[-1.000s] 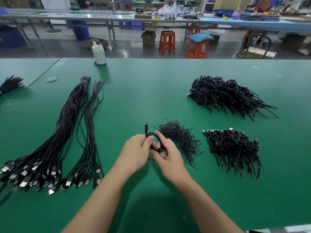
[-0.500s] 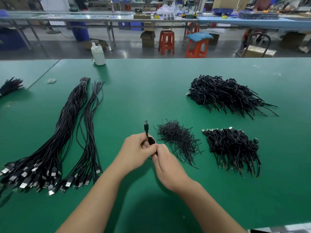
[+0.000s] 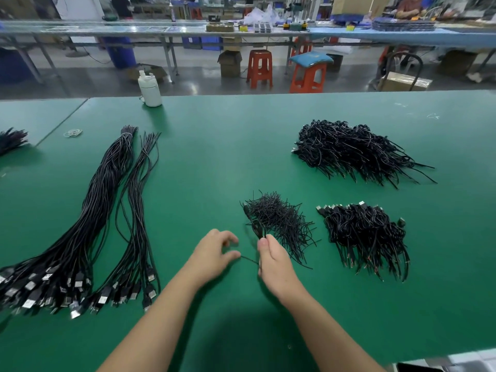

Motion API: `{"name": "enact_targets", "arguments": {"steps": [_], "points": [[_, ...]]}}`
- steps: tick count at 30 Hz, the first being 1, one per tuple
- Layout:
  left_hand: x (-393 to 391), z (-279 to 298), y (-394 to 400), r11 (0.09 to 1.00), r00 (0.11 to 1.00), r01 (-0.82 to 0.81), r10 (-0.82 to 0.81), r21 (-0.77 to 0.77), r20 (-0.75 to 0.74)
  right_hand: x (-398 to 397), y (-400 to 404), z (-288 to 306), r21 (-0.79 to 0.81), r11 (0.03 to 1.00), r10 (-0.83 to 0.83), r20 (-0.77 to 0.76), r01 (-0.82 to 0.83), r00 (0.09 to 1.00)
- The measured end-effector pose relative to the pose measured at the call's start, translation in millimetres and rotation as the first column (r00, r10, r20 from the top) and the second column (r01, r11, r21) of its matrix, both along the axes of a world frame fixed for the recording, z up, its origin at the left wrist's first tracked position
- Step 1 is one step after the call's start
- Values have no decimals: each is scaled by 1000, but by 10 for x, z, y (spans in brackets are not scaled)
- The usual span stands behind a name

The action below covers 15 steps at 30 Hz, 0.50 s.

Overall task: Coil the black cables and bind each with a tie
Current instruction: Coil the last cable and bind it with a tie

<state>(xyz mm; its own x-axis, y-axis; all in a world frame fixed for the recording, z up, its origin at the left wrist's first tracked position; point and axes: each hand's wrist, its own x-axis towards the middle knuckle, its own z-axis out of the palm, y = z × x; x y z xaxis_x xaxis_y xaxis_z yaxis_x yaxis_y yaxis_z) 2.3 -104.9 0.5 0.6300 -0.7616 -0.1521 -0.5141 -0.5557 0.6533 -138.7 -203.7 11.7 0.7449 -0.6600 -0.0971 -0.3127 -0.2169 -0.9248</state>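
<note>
While our right hand grips the small coiled black cable upright between thumb and fingers, w/ its plug end pointing up, our left hand sits just beside it, fingers curled; it appears to pinch the thin black tie running between both hands. Coil is above the green table mat, at the near-left edge of the loose pile of short black ties. Bound coils: small heap to the right, larger heap further back. Uncoiled long black USB cables lie at left. White plastic bottle stands at the far edge.
</note>
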Motion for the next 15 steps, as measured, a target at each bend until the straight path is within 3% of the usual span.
{"name": "enact_targets", "arguments": {"steps": [1,2,5,11,13,15], "points": [[-36,-95,11,996,987,16,-30,88,155,0,-22,-22,17,1000,-17,-6,18,1000],[-75,-168,14,993,978,16,-40,114,205,-1,-37,-42,33,999,-29,-16,30,999],[-128,-297,-2,997,975,-6,-12,81,222,6,-63,-114,60,997,-37,-29,39,999],[-228,-252,-97,973,917,-19,-74,228,392,-7,-97,-113,-3,999,-40,-23,40,999],[-250,-137,-108,991,972,-123,109,57,207,-19,-87,-77,68,998,-15,-7,16,1000],[-247,-29,-95,936,941,-300,259,-185,-216,-37,-59,-51,65,996,54,-9,-53,999]]}}
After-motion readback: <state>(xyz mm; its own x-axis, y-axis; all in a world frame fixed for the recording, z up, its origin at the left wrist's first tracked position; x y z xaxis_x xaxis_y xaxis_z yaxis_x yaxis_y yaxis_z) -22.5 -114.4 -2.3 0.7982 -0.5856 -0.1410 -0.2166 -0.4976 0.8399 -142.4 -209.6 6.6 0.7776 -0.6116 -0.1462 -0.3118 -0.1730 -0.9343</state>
